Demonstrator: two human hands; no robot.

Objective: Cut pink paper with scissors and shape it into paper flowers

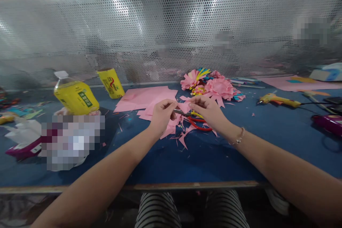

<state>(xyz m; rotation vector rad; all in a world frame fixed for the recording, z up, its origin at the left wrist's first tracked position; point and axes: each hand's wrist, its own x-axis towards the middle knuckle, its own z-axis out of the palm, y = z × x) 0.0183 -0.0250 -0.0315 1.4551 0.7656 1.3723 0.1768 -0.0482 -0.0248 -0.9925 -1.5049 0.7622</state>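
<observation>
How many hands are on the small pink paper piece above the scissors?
2: the left hand at the left end of the pink paper piece, the right hand at its right end. No others visible.

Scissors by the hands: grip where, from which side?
Probably the red handle loop, from the wearer's side: the scissors lie with blades pointing toward the left hand, while the loop's near curve is uncovered.

Craft wkshp, perf. metal divider [184, 17], glue gun [284, 101], ppr flowers [219, 87]
</observation>
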